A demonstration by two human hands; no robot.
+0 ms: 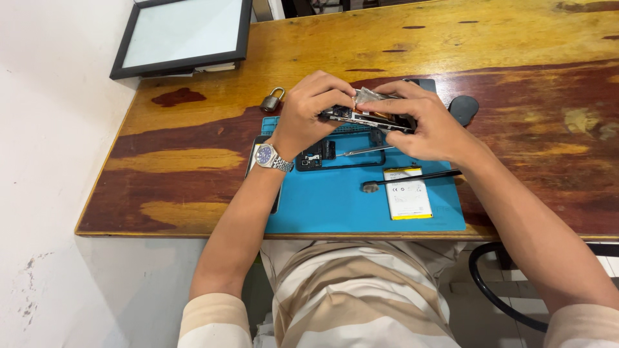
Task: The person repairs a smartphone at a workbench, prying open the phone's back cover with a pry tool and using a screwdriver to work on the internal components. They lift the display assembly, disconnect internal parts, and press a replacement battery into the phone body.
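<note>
Both hands hold an opened phone body (367,118) edge-on above a blue work mat (335,203). My left hand (313,109), with a blue-faced wristwatch (269,156) on the wrist, grips its left end. My right hand (422,122) grips the right end, and its fingers pinch a silvery foil piece (369,95) on top of the phone. Under the hands on the mat lie a black phone frame (351,160) and a small black part (313,154).
A white-and-yellow battery (407,193) and a black rod tool (412,178) lie on the mat. A brass padlock (271,101) and a dark oval object (464,108) rest on the wooden table (193,161). A framed panel (184,35) sits far left. A black cable (483,283) hangs below.
</note>
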